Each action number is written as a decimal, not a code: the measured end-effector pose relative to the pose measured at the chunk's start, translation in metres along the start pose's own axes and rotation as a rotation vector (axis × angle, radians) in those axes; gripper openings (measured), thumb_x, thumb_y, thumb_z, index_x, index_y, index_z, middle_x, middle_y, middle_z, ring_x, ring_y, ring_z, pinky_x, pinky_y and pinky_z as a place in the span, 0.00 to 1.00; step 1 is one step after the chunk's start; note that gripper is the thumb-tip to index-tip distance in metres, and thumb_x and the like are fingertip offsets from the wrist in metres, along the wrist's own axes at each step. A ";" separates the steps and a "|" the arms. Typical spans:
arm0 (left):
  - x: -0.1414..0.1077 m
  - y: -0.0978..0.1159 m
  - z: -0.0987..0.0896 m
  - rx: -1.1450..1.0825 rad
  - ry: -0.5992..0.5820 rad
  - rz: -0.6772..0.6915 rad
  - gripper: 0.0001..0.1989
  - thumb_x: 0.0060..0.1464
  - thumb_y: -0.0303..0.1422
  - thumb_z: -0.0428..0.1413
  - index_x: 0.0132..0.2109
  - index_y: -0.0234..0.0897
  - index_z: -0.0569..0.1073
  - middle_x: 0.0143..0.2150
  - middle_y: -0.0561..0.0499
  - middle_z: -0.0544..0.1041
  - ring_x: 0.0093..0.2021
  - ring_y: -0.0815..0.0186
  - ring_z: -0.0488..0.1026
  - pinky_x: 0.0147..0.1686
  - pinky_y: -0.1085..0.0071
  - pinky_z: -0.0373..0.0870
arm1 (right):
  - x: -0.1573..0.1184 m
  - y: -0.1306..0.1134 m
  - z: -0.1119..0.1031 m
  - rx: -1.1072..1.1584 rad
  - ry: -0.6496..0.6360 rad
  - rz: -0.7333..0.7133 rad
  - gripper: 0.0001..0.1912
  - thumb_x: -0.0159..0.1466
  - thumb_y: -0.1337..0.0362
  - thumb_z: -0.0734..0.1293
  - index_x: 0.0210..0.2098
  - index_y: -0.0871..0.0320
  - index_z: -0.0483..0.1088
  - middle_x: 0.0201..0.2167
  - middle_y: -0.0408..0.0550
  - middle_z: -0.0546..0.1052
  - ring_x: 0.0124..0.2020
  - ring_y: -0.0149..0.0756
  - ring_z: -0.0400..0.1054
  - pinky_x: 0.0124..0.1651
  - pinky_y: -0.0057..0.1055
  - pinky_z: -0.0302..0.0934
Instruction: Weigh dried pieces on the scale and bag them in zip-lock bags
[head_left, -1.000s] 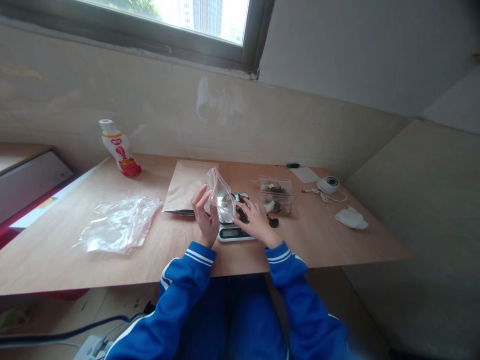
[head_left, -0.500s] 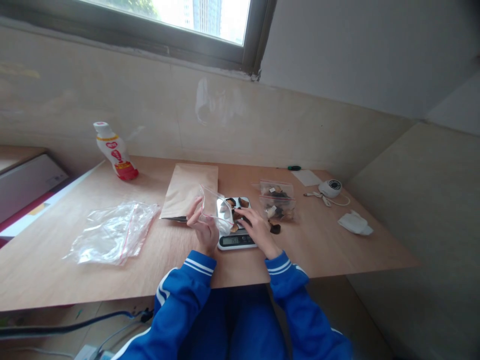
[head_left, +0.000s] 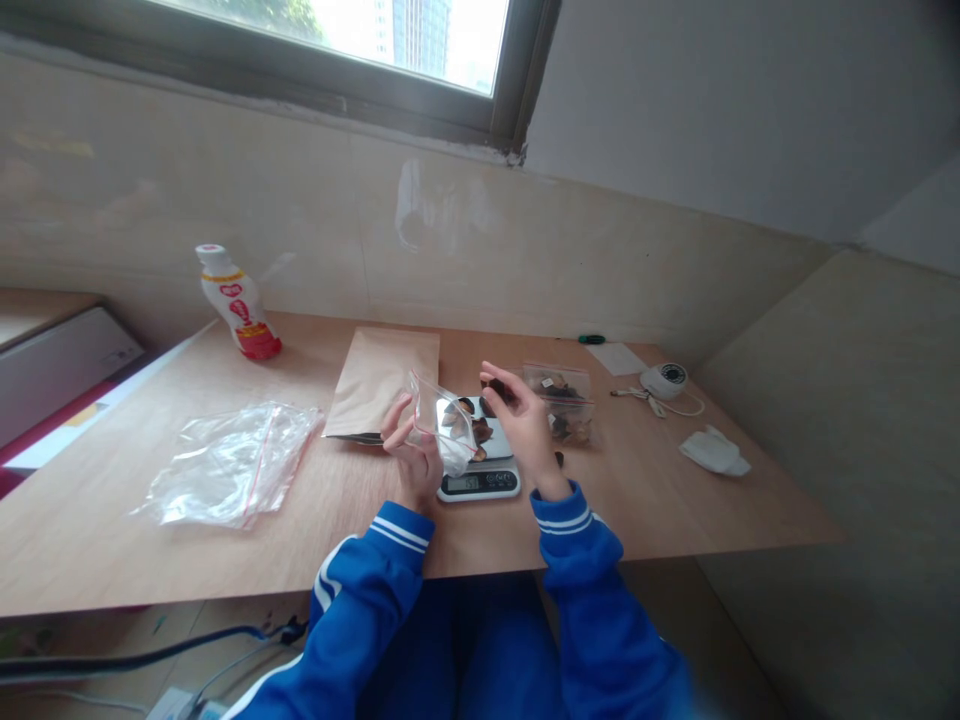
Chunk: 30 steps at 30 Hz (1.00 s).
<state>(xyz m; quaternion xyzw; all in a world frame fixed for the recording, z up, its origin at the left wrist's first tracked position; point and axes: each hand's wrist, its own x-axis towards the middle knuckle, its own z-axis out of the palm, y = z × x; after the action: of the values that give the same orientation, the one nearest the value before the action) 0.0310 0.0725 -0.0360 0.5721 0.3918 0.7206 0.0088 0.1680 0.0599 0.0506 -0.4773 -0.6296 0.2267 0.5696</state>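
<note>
My left hand (head_left: 411,452) is closed on a clear zip bag (head_left: 442,415), its mouth held open beside the scale. My right hand (head_left: 529,430) is raised over the scale's right side, fingers pinching a dark brown dried piece (head_left: 501,390), perhaps dried mushroom. Below lies a white kitchen scale (head_left: 480,485) with a lit display, its digits too small to read surely. Several dried brown pieces (head_left: 481,432) rest on its plate, partly hidden by the bag and my right hand. A dark piece (head_left: 559,459) sits on the table by my right wrist.
Two filled zip bags (head_left: 574,425) lie right of the scale. Flat empty bags (head_left: 225,465) and a brown paper bag (head_left: 386,375) are to the left, with a bottle (head_left: 240,310) behind. A white camera (head_left: 664,380), tissue (head_left: 715,450) and green-handled tool (head_left: 592,340) lie at right.
My right hand has lifted from the scale plate, now with a dark dried piece in its fingers. My left hand keeps the bag in nearly the same place. The view has shifted slightly.
</note>
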 end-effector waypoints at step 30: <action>-0.001 -0.002 0.008 -0.286 0.061 0.004 0.12 0.62 0.34 0.49 0.52 0.44 0.58 0.61 0.41 0.63 0.62 0.57 0.64 0.55 0.49 0.67 | -0.030 0.053 -0.010 -0.323 -0.246 0.022 0.13 0.62 0.61 0.67 0.46 0.54 0.69 0.44 0.49 0.73 0.46 0.41 0.69 0.50 0.39 0.63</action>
<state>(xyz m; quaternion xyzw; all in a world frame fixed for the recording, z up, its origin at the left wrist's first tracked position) 0.0376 0.0778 -0.0380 0.5436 0.2839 0.7861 0.0771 0.1921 0.0549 -0.0055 -0.5381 -0.7173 0.1854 0.4018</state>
